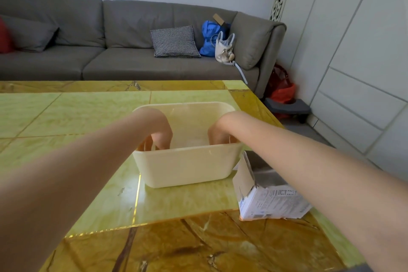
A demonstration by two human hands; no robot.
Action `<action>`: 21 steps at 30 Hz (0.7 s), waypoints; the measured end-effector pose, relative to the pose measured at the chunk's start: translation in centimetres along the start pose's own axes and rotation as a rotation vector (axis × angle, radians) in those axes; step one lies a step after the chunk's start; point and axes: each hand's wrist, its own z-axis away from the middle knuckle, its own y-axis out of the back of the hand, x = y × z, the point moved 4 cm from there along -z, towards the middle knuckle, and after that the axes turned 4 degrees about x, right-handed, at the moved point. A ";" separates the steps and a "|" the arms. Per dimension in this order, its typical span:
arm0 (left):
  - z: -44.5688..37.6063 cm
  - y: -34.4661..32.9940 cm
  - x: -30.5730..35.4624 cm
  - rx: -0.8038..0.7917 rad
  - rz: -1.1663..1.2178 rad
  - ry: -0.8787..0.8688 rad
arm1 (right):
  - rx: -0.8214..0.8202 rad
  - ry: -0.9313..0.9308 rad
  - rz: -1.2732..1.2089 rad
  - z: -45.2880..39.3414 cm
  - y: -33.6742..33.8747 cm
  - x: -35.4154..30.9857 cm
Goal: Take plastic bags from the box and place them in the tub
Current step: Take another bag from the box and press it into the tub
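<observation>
A cream plastic tub (pixel 185 166) stands on the table in front of me. Both of my hands reach down inside it. My left hand (pixel 160 133) is at the tub's left end and my right hand (pixel 218 134) at its right end. The tub's near wall hides the fingertips of both hands. Faint clear plastic shows on the tub's floor between my hands, but I cannot make out whether either hand grips it. The opened cardboard box (pixel 265 192) lies on its side just right of the tub, under my right forearm.
The table (pixel 88 117) has a green and amber marble top; its right edge runs close past the box. A grey sofa (pixel 110 55) with a checked cushion (pixel 174 41), a blue bag (pixel 208 35) and a white bag (pixel 224 49) stands behind the table.
</observation>
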 end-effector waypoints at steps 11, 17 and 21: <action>3.6 3.9 2.7 0.438 0.343 -0.224 | 0.298 0.088 -0.308 3.4 3.1 0.6; 7.8 5.0 7.8 0.591 0.447 -0.420 | 0.317 0.128 -0.552 10.2 2.8 4.7; 9.2 3.8 12.0 0.561 0.413 -0.543 | 0.127 0.043 -0.493 13.2 -0.9 6.8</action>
